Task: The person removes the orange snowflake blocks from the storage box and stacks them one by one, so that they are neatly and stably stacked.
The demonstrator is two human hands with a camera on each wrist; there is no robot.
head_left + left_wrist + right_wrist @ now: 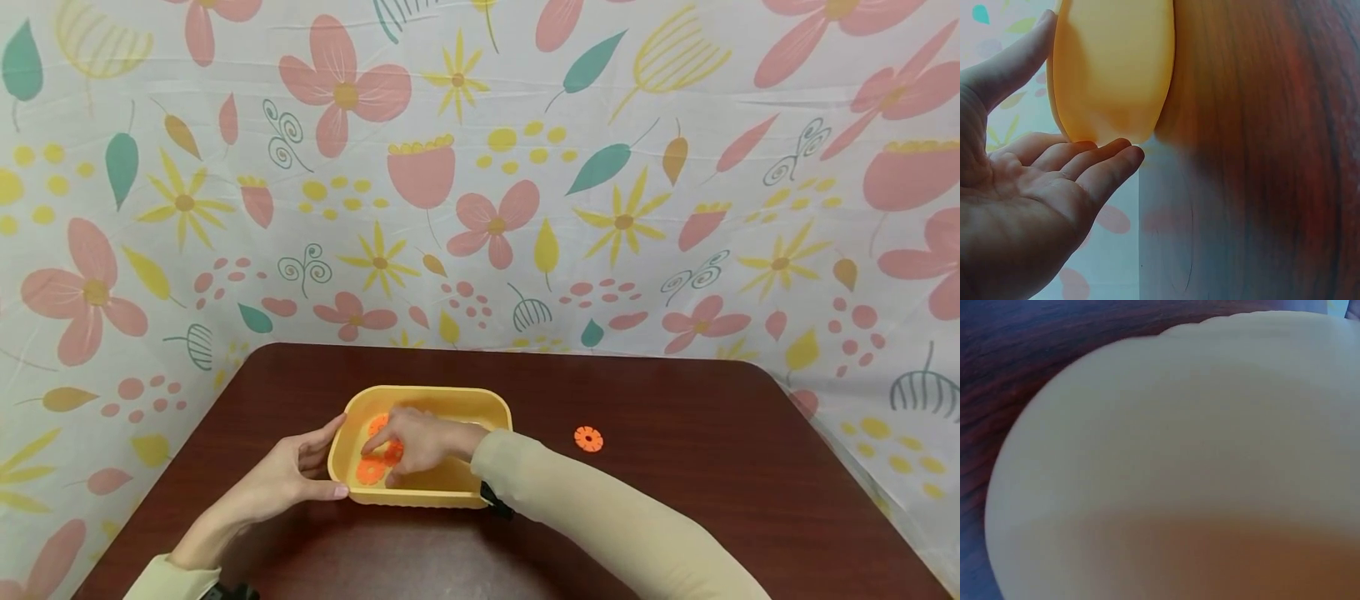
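A yellow plastic tub point(431, 499) stands on the table with several orange notched discs point(370, 472) at its left end. My left hand point(281, 477) rests against that end, thumb at the near corner and index finger further back along the wall. In the left wrist view, the other fingers point(1107, 172) lie loosely extended by the tub's end wall. My right hand point(423, 442) reaches inside the tub, index finger stretched over the discs and thumb apart from it. Whether its fingertips touch a disc is hard to tell. The right wrist view shows mostly the tub's blurred outer wall point(1166, 437).
One more orange notched disc point(588, 438) lies flat on the dark brown wooden table point(660, 467), right of the tub. A white cloth point(480, 317) printed with flowers and leaves hangs behind the table and along its sides.
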